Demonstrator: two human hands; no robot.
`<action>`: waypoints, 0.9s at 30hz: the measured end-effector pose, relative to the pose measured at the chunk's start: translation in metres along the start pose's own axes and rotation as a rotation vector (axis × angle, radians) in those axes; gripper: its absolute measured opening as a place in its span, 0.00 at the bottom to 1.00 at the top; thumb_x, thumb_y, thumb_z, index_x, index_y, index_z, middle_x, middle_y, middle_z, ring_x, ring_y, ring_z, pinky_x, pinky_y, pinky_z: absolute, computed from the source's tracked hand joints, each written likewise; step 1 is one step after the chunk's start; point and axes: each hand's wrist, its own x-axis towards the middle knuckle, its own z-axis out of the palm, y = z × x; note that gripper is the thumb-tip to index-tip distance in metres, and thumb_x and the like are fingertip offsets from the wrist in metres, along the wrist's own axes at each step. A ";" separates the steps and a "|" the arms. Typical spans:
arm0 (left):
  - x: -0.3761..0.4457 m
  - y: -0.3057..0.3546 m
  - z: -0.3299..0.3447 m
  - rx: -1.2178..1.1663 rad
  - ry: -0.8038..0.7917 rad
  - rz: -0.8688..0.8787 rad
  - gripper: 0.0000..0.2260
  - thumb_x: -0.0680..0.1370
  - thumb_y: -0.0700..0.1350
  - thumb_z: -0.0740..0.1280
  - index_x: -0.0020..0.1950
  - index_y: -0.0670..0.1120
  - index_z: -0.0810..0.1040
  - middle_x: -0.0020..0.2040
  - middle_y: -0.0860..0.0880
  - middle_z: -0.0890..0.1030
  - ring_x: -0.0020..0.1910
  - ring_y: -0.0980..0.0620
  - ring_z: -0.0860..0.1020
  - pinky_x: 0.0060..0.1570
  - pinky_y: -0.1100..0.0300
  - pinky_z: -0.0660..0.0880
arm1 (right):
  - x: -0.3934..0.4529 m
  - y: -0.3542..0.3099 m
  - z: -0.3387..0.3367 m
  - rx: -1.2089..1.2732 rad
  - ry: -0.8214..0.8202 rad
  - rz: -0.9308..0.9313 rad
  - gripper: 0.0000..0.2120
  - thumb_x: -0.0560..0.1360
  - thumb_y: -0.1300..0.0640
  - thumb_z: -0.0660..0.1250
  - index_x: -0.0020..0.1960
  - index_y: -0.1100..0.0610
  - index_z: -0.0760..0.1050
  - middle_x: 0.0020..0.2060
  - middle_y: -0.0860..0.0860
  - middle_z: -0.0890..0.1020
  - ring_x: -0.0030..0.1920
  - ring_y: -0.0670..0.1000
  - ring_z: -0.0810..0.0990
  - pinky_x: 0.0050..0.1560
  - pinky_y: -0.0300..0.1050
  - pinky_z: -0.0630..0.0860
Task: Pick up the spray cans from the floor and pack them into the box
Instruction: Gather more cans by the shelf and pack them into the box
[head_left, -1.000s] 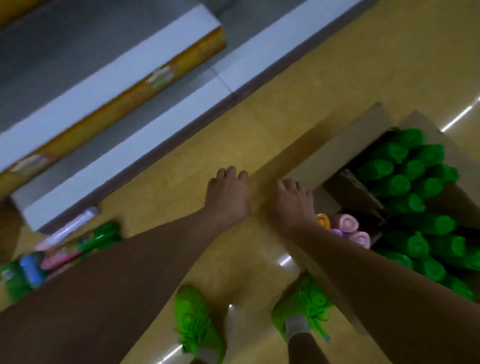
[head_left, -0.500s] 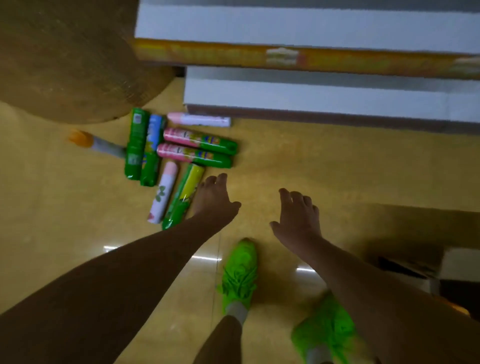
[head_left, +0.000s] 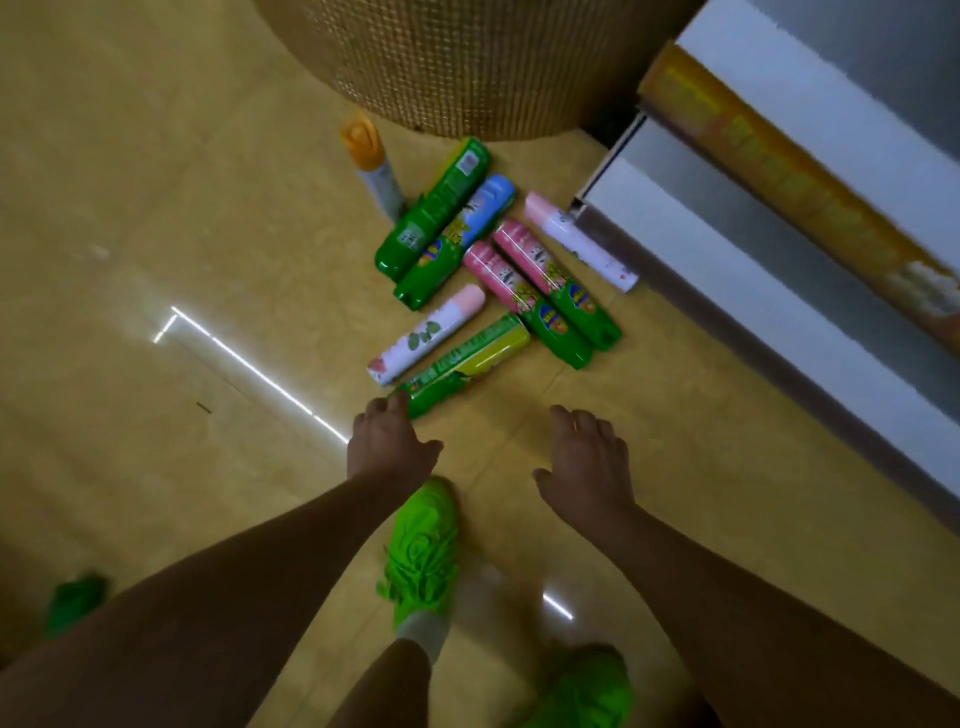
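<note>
I see 8 spray cans on the yellow floor (head_left: 156, 208), 7 lying flat in a cluster and 1 orange-capped can (head_left: 371, 161) standing beside a woven basket (head_left: 467, 62). My left hand (head_left: 389, 447) reaches down with loosely spread fingers, its fingertips at the near end of the green-and-yellow can (head_left: 467, 364); it grips nothing. My right hand (head_left: 587, 462) hovers open over bare floor, well apart from the cans. A white shelf base (head_left: 779, 291) runs along the right. The box is out of view.
</note>
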 end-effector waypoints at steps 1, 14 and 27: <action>0.005 -0.006 -0.001 -0.004 -0.009 0.002 0.36 0.69 0.53 0.77 0.73 0.45 0.68 0.66 0.40 0.74 0.64 0.39 0.72 0.61 0.49 0.72 | 0.011 -0.002 -0.002 -0.011 -0.013 0.016 0.34 0.69 0.47 0.72 0.70 0.52 0.63 0.61 0.53 0.74 0.62 0.56 0.71 0.57 0.51 0.71; 0.092 -0.005 0.045 -0.035 -0.014 -0.029 0.34 0.69 0.52 0.76 0.72 0.46 0.68 0.67 0.42 0.73 0.64 0.39 0.71 0.59 0.49 0.72 | 0.186 0.016 -0.002 -0.017 -0.151 0.072 0.34 0.69 0.47 0.75 0.69 0.58 0.66 0.62 0.61 0.75 0.63 0.62 0.73 0.59 0.54 0.72; 0.175 0.007 0.136 0.097 0.036 -0.147 0.38 0.67 0.45 0.74 0.75 0.46 0.64 0.69 0.44 0.70 0.67 0.40 0.68 0.64 0.46 0.65 | 0.275 0.025 0.063 -0.209 -0.018 -0.038 0.40 0.69 0.51 0.75 0.73 0.60 0.57 0.64 0.61 0.68 0.64 0.62 0.68 0.55 0.55 0.73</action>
